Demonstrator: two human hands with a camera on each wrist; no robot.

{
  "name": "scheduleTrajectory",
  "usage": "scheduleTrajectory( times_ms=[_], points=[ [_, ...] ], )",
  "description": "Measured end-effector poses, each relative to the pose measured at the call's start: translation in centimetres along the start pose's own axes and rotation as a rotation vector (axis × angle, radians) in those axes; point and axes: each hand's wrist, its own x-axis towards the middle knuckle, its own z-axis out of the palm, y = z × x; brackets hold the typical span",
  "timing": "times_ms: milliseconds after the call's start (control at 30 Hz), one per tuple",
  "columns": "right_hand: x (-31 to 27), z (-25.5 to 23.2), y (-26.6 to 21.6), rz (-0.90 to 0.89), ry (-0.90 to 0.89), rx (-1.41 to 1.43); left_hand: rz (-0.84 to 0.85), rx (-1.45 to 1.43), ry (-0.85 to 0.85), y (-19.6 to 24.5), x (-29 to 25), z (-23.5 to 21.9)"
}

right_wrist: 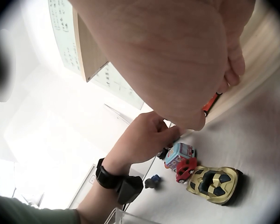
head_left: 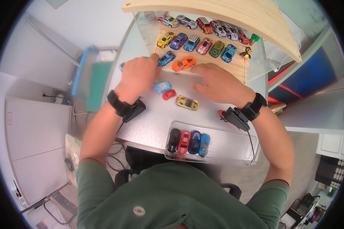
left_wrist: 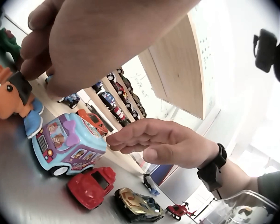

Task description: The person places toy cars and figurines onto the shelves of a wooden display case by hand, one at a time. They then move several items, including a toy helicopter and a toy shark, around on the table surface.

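My left hand (head_left: 139, 74) is at the left end of the wooden stand's front step, its fingers curled at the rear of a blue toy car (head_left: 166, 58); part of the grip is hidden. My right hand (head_left: 218, 82), fingers loosely extended, hovers beside an orange toy car (head_left: 184, 63) on that step. Below the hands, on the metal tabletop, are a light-blue and purple toy van (left_wrist: 70, 144), a small red toy car (left_wrist: 91, 186) and a gold toy car (head_left: 187, 103). An orange figure with blue feet (left_wrist: 11, 100) stands near the van in the left wrist view.
Rows of toy cars (head_left: 204, 45) fill the upper steps, with a penguin figure (head_left: 246, 53) at their right end. A wooden board (head_left: 218, 15) overhangs them. Nearer me, a clear tray (head_left: 233, 147) holds several cars. A red toy helicopter (left_wrist: 179, 210) lies near my right wrist.
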Motion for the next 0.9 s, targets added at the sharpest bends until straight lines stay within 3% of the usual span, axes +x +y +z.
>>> scheduleTrajectory(
  times_ms=[900],
  points=[
    [0.46,-0.05,-0.22,0.028,-0.031,-0.030,0.020,-0.053,0.046,-0.41,0.03,0.49]
  ],
)
